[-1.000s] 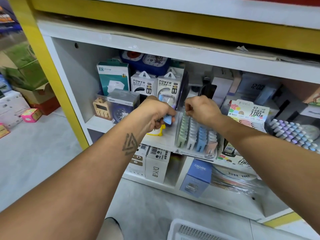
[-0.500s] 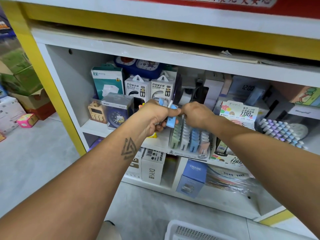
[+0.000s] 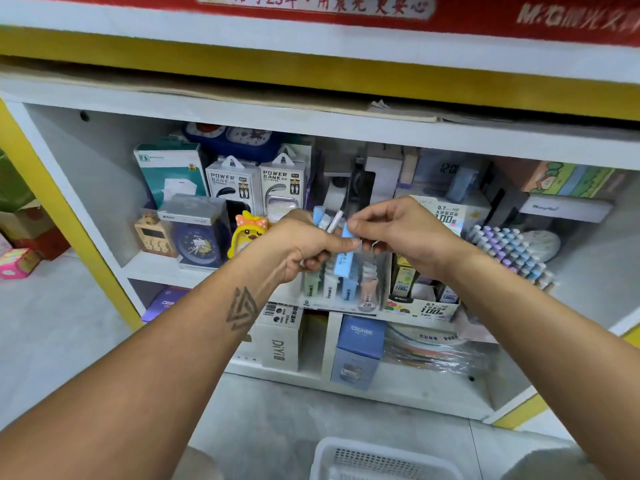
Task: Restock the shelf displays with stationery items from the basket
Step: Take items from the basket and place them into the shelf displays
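My left hand (image 3: 304, 245) grips a small bunch of slim pastel stationery pieces (image 3: 320, 220), blue and white, whose ends stick up above my fingers. My right hand (image 3: 394, 230) pinches the top of one blue piece (image 3: 344, 254) that hangs down between both hands. Just below them stands the display tray (image 3: 346, 289) with rows of green, white, blue and pink pieces on the shelf's front edge. The white basket (image 3: 377, 460) sits on the floor at the bottom of the view.
Power bank boxes (image 3: 256, 187), clocks (image 3: 197, 244) and a yellow duck toy (image 3: 247, 230) fill the shelf at left. A lead refill display (image 3: 422, 299) and a rack of pastel pens (image 3: 509, 252) stand at right. Boxes (image 3: 358, 351) occupy the lower shelf.
Both hands have lifted from the display tray and come together. My right hand, earlier down on the tray's rows, now pinches a blue piece from my left hand's bunch.
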Demonstrator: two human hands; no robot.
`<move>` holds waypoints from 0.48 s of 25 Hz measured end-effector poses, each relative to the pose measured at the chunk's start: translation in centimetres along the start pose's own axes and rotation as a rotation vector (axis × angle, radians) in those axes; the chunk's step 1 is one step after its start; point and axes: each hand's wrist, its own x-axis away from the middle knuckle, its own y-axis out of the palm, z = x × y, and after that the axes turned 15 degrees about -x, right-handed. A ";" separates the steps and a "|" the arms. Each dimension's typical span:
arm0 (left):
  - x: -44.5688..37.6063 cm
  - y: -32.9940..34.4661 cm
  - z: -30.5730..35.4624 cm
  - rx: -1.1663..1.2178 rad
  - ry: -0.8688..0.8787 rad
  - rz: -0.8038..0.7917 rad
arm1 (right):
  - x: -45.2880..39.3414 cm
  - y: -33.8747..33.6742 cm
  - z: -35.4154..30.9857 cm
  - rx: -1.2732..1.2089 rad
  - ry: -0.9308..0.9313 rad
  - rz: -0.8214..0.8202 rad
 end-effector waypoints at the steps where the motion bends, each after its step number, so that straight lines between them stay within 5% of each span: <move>1: -0.1 0.4 0.2 -0.007 0.002 -0.007 | 0.1 -0.3 0.2 -0.007 0.002 0.004; 6: -0.3 0.8 1.4 0.139 -0.138 -0.089 | -0.6 -2.5 0.8 0.036 -0.123 0.166; 12: -0.1 -0.3 1.3 0.372 -0.204 -0.084 | -1.3 -2.7 2.6 0.678 -0.321 0.213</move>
